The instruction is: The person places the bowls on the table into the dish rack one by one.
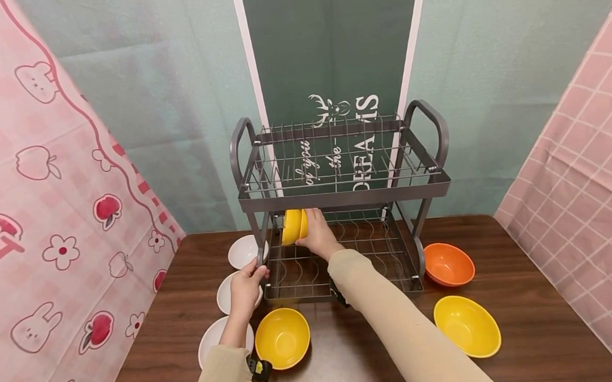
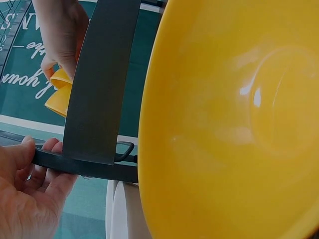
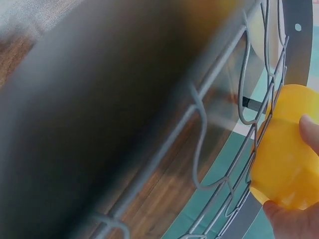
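My right hand (image 1: 320, 234) reaches under the upper tier of a dark grey two-tier dish rack (image 1: 345, 198). It grips a small yellow bowl (image 1: 292, 227), tipped on its side at the left end of the lower tier. Two yellow curves show there; I cannot tell whether a second bowl sits against it. In the right wrist view the held bowl (image 3: 286, 149) stands against the wire dividers, thumb on its outside. My left hand (image 1: 247, 286) holds the rack's left front upright, fingers and thumb around the dark bar (image 2: 55, 162) in the left wrist view.
Three white bowls, including a near one (image 1: 210, 339), line the rack's left side. A yellow bowl (image 1: 282, 338) stands in front, close to my left forearm. At right are an orange bowl (image 1: 449, 264) and another yellow bowl (image 1: 467, 325) on the brown wooden table (image 1: 345, 350).
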